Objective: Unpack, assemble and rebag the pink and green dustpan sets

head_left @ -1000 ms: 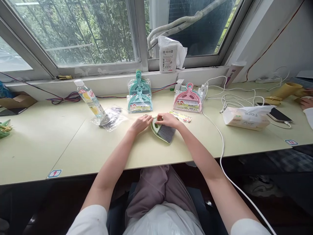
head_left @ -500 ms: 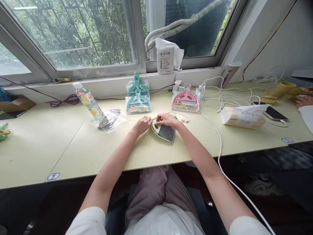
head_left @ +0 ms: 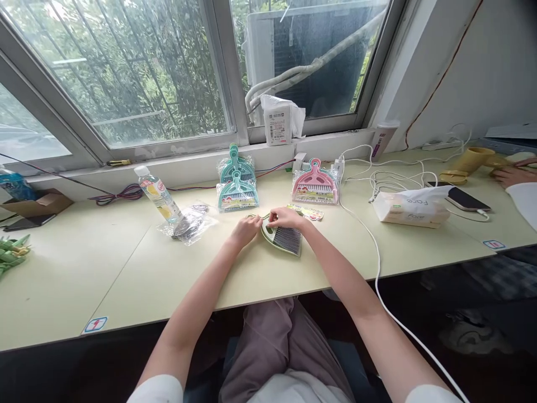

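A small green dustpan with a grey brush lies flat on the pale table in front of me. My left hand pinches its handle end from the left. My right hand rests on the top of the brush, fingers closed over it. A printed paper label lies just behind my right hand. Behind these lie packaged teal dustpan sets and a packaged pink set.
A tilted water bottle and an empty clear bag lie to the left. A tissue pack, a phone, white cables and another person's hand are at the right. A cardboard box sits far left.
The camera has tilted up and back a little, so everything sits lower in the picture. Both hands stay on the green dustpan and brush in nearly the same grip.
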Demonstrator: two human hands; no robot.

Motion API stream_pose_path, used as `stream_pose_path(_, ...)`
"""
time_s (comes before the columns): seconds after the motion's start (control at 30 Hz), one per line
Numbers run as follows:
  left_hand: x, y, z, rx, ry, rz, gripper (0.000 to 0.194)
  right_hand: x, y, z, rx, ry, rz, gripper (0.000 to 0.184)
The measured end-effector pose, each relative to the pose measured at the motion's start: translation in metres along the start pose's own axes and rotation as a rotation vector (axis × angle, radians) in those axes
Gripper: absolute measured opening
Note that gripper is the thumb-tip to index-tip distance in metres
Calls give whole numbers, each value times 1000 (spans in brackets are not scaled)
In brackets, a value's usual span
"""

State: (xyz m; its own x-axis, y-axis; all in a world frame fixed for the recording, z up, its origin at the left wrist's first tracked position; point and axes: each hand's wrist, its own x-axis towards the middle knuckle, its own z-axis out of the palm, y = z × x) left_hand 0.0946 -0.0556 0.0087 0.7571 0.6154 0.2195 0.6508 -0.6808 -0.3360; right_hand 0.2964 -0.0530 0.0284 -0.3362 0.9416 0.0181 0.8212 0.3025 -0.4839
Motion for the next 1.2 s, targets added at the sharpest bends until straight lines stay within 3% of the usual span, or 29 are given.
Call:
stream_pose_path(0.43,-1,-1,4,-21,43,-9,29,0,0,4,-1,33,-11,21)
stream_pose_path(0.77,-2,-5,4,-39,-1,8,33,1,-2,8,-24,44,2,18)
stream_pose_path(1.2,-4,-11,11,-89,61,-7,33,0,-3,8,-10,62,-10,20)
